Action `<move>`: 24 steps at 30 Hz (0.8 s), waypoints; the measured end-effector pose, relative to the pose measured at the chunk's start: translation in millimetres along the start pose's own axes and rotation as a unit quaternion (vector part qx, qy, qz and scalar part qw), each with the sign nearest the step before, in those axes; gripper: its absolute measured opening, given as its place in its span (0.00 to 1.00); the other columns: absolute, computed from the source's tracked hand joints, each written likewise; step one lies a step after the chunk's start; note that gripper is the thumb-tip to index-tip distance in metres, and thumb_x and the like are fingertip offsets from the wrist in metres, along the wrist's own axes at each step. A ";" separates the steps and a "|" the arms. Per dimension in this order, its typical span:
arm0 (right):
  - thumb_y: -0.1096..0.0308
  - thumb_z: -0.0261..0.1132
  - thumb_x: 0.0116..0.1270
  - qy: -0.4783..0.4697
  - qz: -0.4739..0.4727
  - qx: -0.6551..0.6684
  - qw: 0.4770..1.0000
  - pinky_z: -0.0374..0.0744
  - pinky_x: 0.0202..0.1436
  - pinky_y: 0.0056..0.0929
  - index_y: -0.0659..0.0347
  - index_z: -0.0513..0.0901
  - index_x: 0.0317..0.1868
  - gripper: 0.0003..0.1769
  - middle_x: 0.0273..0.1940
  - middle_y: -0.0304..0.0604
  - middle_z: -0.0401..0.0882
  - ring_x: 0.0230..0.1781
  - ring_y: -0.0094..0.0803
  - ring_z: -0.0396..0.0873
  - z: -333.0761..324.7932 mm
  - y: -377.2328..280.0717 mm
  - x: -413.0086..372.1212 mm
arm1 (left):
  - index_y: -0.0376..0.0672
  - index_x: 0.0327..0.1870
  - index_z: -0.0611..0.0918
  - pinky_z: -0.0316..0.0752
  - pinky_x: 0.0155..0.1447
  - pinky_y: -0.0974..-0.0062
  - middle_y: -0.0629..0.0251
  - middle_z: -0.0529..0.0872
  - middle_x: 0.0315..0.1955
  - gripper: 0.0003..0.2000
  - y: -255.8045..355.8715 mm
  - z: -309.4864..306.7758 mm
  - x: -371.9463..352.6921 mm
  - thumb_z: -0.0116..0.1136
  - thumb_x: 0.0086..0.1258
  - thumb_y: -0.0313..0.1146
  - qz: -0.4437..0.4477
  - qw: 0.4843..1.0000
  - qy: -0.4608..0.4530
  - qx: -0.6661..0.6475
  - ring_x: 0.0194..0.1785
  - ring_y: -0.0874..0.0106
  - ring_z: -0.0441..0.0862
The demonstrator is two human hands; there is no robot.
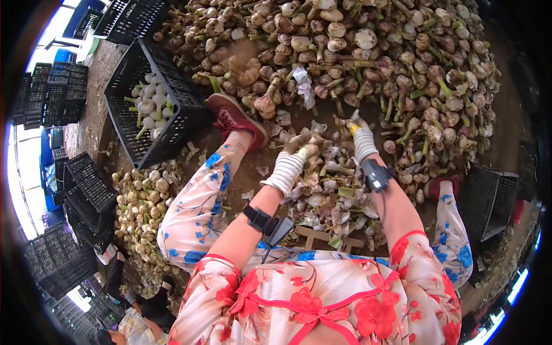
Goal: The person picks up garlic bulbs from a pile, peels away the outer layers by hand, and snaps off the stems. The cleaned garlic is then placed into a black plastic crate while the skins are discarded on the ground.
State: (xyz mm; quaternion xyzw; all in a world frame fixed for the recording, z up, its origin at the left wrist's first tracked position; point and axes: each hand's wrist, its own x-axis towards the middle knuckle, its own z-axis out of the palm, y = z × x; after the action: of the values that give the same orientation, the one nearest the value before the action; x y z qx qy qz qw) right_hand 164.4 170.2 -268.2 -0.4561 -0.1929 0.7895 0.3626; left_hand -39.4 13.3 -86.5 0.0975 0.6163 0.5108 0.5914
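My left hand (296, 160), in a white knit glove with dirt-brown fingers, is closed around a garlic bulb (303, 152) with a pale stem, mostly hidden by the fingers. To its right, my similarly gloved right hand (362, 138) is closed on a small yellow-handled tool (353, 130); its tip is too small to make out. The hands are apart, above a litter of papery garlic skins and cut stalks (330, 201) between my legs. Just beyond them rises a large heap of untrimmed garlic (345, 52) with dirty bulbs and long stalks.
A black crate (172, 123) holding trimmed white garlic stands tilted beside my red shoe (244, 118). More garlic (146, 198) lies on the ground at left. Stacked black crates (57, 259) line the left side; another crate (491, 204) stands at right. A person (141, 322) sits at lower left.
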 end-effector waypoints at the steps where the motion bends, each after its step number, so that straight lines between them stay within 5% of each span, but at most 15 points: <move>1: 0.63 0.56 0.64 -0.020 0.094 0.006 0.995 0.73 0.29 0.20 0.61 0.76 0.38 0.10 0.28 0.42 0.76 0.24 0.26 0.70 46.3 -18.8 -40.0 | 0.40 0.53 0.72 0.68 0.53 0.78 0.65 0.77 0.45 0.19 -17.6 11.3 6.7 0.58 0.59 0.30 0.086 0.996 -0.021 0.005 0.48 0.75 0.72; 2: 0.61 0.54 0.66 -0.041 0.187 0.010 0.981 0.72 0.28 0.18 0.61 0.76 0.38 0.12 0.27 0.41 0.76 0.23 0.25 0.70 115.9 -29.7 -72.9 | 0.40 0.55 0.70 0.65 0.58 0.76 0.63 0.75 0.49 0.22 -33.7 19.6 12.3 0.59 0.59 0.30 0.172 0.984 -0.041 0.008 0.52 0.74 0.70; 3: 0.59 0.53 0.66 -0.040 0.180 -0.007 0.983 0.72 0.30 0.19 0.61 0.77 0.39 0.14 0.28 0.40 0.77 0.25 0.24 0.71 143.6 -39.5 -111.0 | 0.40 0.59 0.66 0.61 0.61 0.73 0.61 0.69 0.55 0.27 -18.0 28.9 -1.5 0.61 0.58 0.31 0.190 0.975 -0.044 0.104 0.57 0.72 0.65; 4: 0.57 0.52 0.67 -0.040 0.174 -0.023 0.984 0.72 0.32 0.19 0.61 0.78 0.39 0.15 0.29 0.39 0.77 0.27 0.24 0.72 158.2 -45.1 -134.5 | 0.40 0.58 0.67 0.65 0.58 0.75 0.62 0.72 0.52 0.24 -35.0 32.4 7.7 0.58 0.60 0.29 0.311 0.945 -0.019 0.098 0.54 0.73 0.69; 6: 0.57 0.57 0.65 -0.029 0.068 -0.095 0.993 0.74 0.38 0.22 0.63 0.77 0.44 0.17 0.35 0.37 0.78 0.34 0.23 0.75 146.3 -41.4 -135.1 | 0.39 0.57 0.69 0.68 0.55 0.79 0.65 0.75 0.50 0.20 -3.3 35.8 -11.1 0.54 0.64 0.28 0.272 0.962 0.004 -0.012 0.50 0.75 0.72; 7: 0.59 0.57 0.65 -0.076 -0.030 -0.204 0.975 0.74 0.39 0.21 0.63 0.77 0.45 0.17 0.36 0.36 0.78 0.34 0.21 0.74 151.9 -53.4 -146.6 | 0.38 0.55 0.70 0.70 0.51 0.82 0.67 0.77 0.46 0.15 11.9 36.7 -30.8 0.49 0.67 0.28 0.178 0.974 -0.015 -0.142 0.46 0.78 0.74; 9: 0.63 0.58 0.65 -0.175 -0.148 -0.327 0.917 0.72 0.40 0.17 0.66 0.77 0.46 0.15 0.38 0.34 0.78 0.37 0.16 0.72 164.0 -76.9 -168.6 | 0.39 0.53 0.72 0.72 0.47 0.82 0.67 0.78 0.43 0.14 10.5 34.2 -42.0 0.49 0.68 0.30 0.189 0.964 -0.060 -0.178 0.43 0.78 0.75; 12: 0.64 0.58 0.65 -0.240 -0.056 -0.310 0.918 0.72 0.41 0.17 0.67 0.77 0.46 0.16 0.37 0.34 0.78 0.36 0.16 0.72 182.4 -96.9 -199.1 | 0.39 0.52 0.72 0.74 0.46 0.80 0.66 0.79 0.41 0.14 16.8 34.8 -66.9 0.48 0.68 0.31 0.191 0.957 -0.101 -0.192 0.42 0.77 0.77; 14: 0.65 0.58 0.64 -0.250 -0.078 -0.321 0.910 0.72 0.41 0.17 0.68 0.77 0.46 0.15 0.38 0.35 0.78 0.36 0.16 0.72 177.9 -99.5 -208.5 | 0.39 0.51 0.73 0.75 0.46 0.77 0.65 0.79 0.42 0.14 19.4 35.0 -77.8 0.47 0.68 0.33 0.195 0.953 -0.125 -0.198 0.42 0.75 0.78; 18: 0.67 0.59 0.63 -0.249 -0.104 -0.337 0.902 0.73 0.42 0.18 0.67 0.77 0.45 0.14 0.38 0.35 0.79 0.37 0.17 0.73 170.0 -101.2 -233.0 | 0.39 0.44 0.76 0.76 0.45 0.73 0.63 0.80 0.35 0.12 17.7 33.1 -84.9 0.50 0.65 0.36 0.052 0.940 -0.132 -0.311 0.38 0.71 0.79; 20: 0.65 0.58 0.64 -0.236 -0.163 -0.324 0.901 0.71 0.35 0.15 0.68 0.78 0.43 0.14 0.33 0.32 0.77 0.32 0.14 0.69 171.1 -104.0 -246.1 | 0.39 0.49 0.73 0.77 0.42 0.67 0.61 0.80 0.36 0.17 22.5 30.5 -89.1 0.48 0.65 0.41 -0.053 0.816 -0.399 -0.415 0.36 0.65 0.79; 24: 0.66 0.59 0.63 -0.126 -0.107 -0.289 0.943 0.72 0.35 0.15 0.69 0.77 0.42 0.13 0.33 0.34 0.77 0.31 0.16 0.70 168.6 -100.8 -248.3 | 0.40 0.55 0.68 0.77 0.40 0.68 0.62 0.79 0.38 0.21 33.1 40.6 -111.0 0.53 0.63 0.38 -0.016 0.887 -0.307 -0.346 0.36 0.66 0.78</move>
State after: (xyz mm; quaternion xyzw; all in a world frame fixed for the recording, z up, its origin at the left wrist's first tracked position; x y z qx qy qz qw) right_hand 139.0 55.6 25.9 -0.4150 -0.5050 0.7069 0.2704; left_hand 9.5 -31.0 17.1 0.0287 0.1898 0.6263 0.7556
